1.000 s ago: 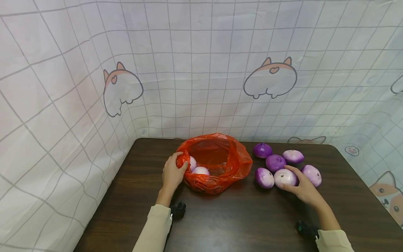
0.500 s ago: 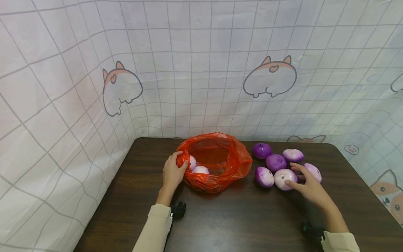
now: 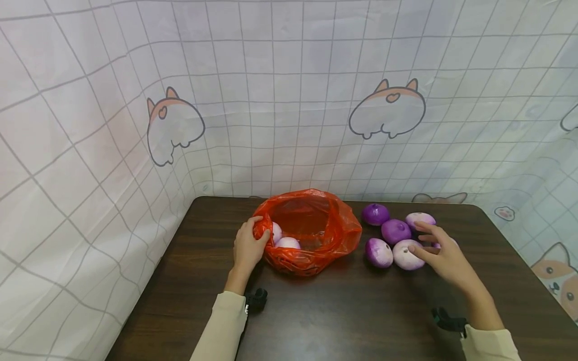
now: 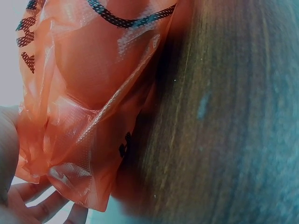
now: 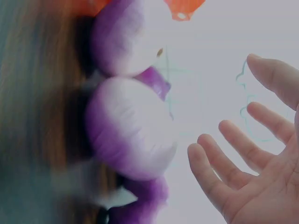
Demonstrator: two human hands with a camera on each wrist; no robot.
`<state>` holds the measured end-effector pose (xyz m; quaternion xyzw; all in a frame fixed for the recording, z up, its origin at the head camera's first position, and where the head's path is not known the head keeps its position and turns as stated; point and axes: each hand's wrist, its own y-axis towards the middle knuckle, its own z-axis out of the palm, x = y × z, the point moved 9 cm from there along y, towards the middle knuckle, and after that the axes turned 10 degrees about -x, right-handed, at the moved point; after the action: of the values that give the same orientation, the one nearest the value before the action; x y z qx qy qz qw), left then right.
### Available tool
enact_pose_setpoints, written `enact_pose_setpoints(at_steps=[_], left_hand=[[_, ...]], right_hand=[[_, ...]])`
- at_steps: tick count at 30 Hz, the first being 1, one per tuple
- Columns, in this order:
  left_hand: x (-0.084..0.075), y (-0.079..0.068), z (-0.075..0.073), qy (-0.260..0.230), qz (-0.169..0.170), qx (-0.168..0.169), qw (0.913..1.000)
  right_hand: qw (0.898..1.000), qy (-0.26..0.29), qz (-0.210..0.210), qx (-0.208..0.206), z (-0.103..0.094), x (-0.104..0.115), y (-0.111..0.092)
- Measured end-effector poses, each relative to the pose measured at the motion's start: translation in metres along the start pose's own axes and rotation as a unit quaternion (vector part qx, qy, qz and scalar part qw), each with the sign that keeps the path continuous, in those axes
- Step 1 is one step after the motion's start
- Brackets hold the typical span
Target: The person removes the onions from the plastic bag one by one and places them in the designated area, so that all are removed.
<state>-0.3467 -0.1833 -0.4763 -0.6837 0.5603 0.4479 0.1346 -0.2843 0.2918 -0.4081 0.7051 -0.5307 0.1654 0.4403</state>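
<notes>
My left hand [image 3: 246, 245] pinches the left rim of a red plastic bag [image 3: 295, 263], which stands with its mouth gaping. Two onions [image 3: 287, 243] show inside it. In the left wrist view the thin film [image 4: 93, 60] bunches up by the fingers. My right hand [image 3: 447, 258] hovers, fingers spread and holding nothing, above the right side of a purple-and-white onion [image 3: 405, 256]. The right wrist view has that hand apart from the onion [image 5: 131, 130]. Another onion [image 3: 451, 243] is mostly hidden behind the right hand.
Further purple onions cluster right of the bag: one at the front left [image 3: 379, 252], a dark one in the middle [image 3: 396, 231] and two at the back, a dark one [image 3: 376, 214] and a paler one [image 3: 417, 218]. A grid-patterned cloth [image 3: 293, 125] hangs behind the dark table [image 3: 343, 316].
My right hand has come off the front pale onion, rising and shifting right with its fingers spread. That onion stays in place. My left hand still grips the bag's rim.
</notes>
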Motion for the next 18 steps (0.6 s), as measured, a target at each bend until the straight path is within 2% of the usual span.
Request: enact_pose_setpoints(at_steps=[8, 14, 18], left_hand=[[0.000, 0.000, -0.001, 0.000, 0.004, -0.004, 1.0000], [0.000, 0.001, -0.002, 0.001, 0.002, -0.005, 1.0000], [-0.001, 0.000, -0.002, -0.002, 0.000, -0.002, 1.0000]], right_hand=[[0.998, 0.053, -0.009, 0.023, 0.020, 0.031, 0.009], [0.996, 0.073, -0.019, 0.045, 0.049, 0.055, 0.019], [0.990, 0.119, -0.024, 0.067, 0.070, 0.071, 0.024]])
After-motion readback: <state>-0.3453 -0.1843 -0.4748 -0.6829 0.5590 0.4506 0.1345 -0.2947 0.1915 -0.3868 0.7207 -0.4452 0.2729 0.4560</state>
